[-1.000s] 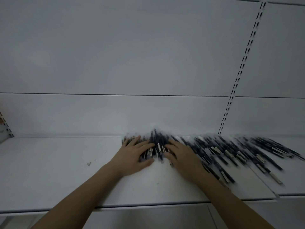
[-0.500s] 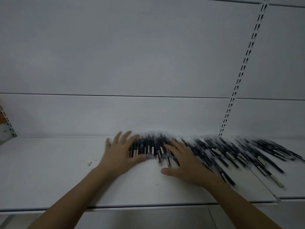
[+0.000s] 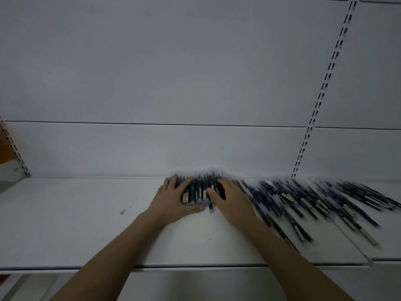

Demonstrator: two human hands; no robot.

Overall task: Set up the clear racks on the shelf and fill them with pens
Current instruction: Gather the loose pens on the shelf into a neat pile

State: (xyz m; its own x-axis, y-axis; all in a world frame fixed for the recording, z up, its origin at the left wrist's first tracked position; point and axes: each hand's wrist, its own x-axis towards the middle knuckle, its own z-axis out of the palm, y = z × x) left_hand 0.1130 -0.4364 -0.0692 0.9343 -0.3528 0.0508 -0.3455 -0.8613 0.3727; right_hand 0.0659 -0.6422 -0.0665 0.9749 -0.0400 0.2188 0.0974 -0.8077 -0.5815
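We look down on a white shelf (image 3: 76,224) backed by a pale panelled wall (image 3: 173,72). A slotted upright (image 3: 325,83) runs down the wall at the right, and another slotted strip (image 3: 15,148) stands at the far left edge. Dark pens (image 3: 303,203) with pale clips lie spread along the back of the shelf, fanning out to the right. Our left hand (image 3: 173,200) and right hand (image 3: 232,203) rest palm down, each on one side of a tight bunch of pens (image 3: 201,190) between them, fingers laid over the barrels. A small speck of debris (image 3: 122,212) lies on the shelf well left of the hands.
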